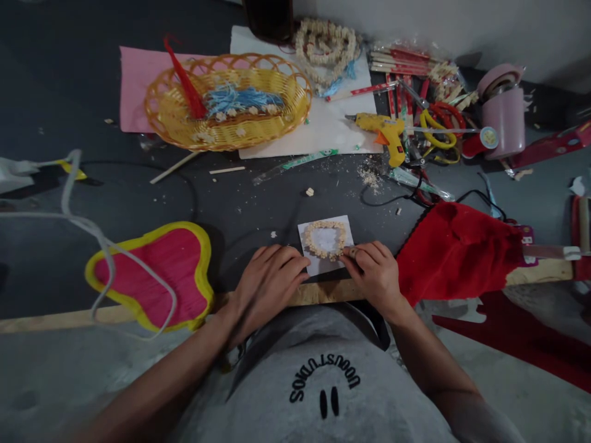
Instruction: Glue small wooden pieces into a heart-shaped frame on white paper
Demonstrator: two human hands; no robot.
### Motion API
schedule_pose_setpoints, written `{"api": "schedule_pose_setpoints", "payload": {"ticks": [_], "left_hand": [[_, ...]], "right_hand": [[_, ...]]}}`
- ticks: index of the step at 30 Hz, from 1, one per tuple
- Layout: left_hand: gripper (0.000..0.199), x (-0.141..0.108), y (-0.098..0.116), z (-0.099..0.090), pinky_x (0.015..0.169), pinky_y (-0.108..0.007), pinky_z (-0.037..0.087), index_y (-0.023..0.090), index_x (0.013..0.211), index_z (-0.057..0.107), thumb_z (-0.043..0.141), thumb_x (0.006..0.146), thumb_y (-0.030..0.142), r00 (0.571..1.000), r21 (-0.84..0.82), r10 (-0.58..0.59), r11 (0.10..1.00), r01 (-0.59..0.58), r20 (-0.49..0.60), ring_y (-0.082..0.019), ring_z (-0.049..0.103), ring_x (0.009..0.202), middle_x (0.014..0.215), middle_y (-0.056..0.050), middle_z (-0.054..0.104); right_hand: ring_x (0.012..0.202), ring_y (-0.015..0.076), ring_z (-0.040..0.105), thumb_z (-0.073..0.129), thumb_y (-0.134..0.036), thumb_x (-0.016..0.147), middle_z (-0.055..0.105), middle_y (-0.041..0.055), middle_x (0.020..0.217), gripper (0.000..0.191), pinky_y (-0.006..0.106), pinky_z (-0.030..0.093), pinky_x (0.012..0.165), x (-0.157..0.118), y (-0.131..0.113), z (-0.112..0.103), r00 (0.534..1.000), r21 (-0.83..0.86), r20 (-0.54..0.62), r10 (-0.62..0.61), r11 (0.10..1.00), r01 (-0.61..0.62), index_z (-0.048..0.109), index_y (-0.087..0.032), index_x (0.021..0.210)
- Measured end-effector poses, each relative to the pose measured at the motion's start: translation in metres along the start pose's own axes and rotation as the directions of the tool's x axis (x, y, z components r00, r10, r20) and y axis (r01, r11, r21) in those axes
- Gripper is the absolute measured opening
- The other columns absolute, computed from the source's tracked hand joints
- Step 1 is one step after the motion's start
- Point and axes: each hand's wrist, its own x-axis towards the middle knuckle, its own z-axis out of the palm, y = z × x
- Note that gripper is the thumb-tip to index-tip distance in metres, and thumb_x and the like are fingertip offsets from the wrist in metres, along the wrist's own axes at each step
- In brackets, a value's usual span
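In front of me a small white paper square [318, 269] lies near the table's front edge. On it rests a ring of small pale wooden pieces [342, 234], rough in outline. My left hand [272, 274] lies flat at the paper's lower left, fingers stretched out and thumb touching its edge. The thumb and index finger of my right hand [375, 271] are pinched together at the ring's lower right edge. What sits between those fingertips is too small to make out. One loose pale flower-shaped piece [309, 192] lies beyond the paper.
Behind are a yellow woven basket [161, 132] holding tassels, a bead string [302, 46], a yellow glue gun [378, 126], scissors [436, 132] and a tape dispenser [505, 123]. Red cloth [452, 252] lies right; a pink-and-yellow pad [157, 271] under white cable lies left.
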Motion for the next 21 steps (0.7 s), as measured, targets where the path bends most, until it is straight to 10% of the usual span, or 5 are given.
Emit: {"api": "schedule_pose_setpoints", "payload": {"ticks": [21], "left_hand": [[0.012, -0.0036, 0.0, 0.0037, 0.078, -0.037, 0.04, 0.018, 0.103, 0.065, 0.061, 0.092, 0.021, 0.999, 0.017, 0.021, 1.0, -0.02, -0.049, -0.023, 0.056, 0.088, 0.097, -0.005, 0.065]], "right_hand": [[0.077, 0.0156, 0.065, 0.065, -0.027, 0.094, 0.074, 0.0015, 0.081, 0.015, 0.031, 0.044, 0.069, 0.003, -0.0001, 0.0024, 0.999, -0.073, -0.036, -0.016, 0.997, 0.013, 0.066, -0.02, 0.08]]}}
